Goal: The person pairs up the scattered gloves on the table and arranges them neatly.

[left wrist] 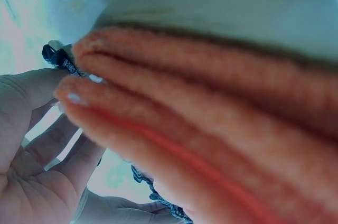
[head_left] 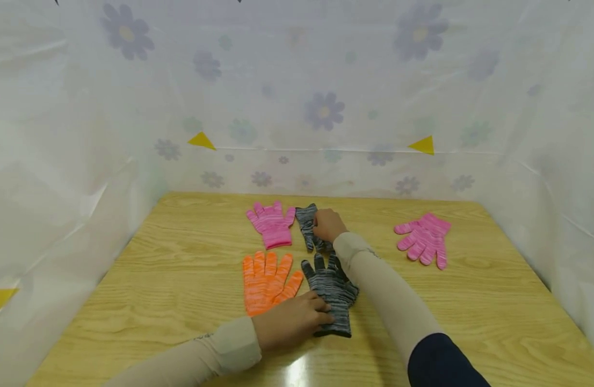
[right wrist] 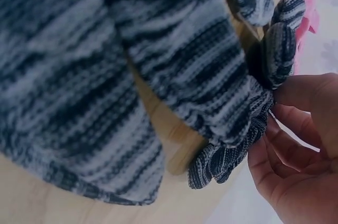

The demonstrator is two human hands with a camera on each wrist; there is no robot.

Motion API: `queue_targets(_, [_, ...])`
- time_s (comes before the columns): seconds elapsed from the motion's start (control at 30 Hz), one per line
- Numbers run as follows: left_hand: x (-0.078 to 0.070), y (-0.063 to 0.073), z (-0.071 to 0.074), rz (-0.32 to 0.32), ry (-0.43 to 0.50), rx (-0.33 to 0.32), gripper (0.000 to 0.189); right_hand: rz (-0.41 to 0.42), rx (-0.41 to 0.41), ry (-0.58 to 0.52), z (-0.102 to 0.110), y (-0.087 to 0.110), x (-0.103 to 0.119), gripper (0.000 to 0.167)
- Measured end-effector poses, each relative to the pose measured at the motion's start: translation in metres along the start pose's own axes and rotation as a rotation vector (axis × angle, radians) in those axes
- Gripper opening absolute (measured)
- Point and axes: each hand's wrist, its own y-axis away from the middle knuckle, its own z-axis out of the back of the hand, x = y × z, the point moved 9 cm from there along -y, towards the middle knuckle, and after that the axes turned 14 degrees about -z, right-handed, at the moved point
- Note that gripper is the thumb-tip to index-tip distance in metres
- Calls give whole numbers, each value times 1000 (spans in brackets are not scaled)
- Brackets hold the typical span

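In the head view a grey-and-black striped knit glove (head_left: 332, 293) lies on the near middle of the table, fingers pointing away. My left hand (head_left: 297, 318) rests on its lower palm with slightly bent fingers. Beyond it is a second grey-and-black glove (head_left: 306, 220), which my right hand (head_left: 329, 224) pinches; the right wrist view shows the thumb and fingertips gripping the knit (right wrist: 259, 102). Part of that glove is hidden by the hand. An orange glove (head_left: 267, 279) lies left of the near grey one, partly under my left wrist, and fills the left wrist view, blurred.
One pink glove (head_left: 273, 223) lies at the back, left of the far grey glove. Another pink glove (head_left: 425, 239) lies off to the right. Wooden tabletop (head_left: 171, 290) shows around the gloves. White flowered sheeting (head_left: 287, 80) encloses the back and sides.
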Motion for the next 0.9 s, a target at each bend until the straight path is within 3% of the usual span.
queue_targets(0.3, [-2,-2,-1,12,31,7,29,0,-38,-43,6,5,-4,45])
queue_targets(0.47, [-2,-2,0,3,-3,-19,28,15,-107,-104,24,10,-9,36])
queue_targets(0.63, [-1,-2,1,2,-33,-35,27,-4,-112,-201,41,14,-20,14])
queue_targets(0.9, [-2,-1,2,16,-13,-31,27,13,-156,-260,73,27,-33,18])
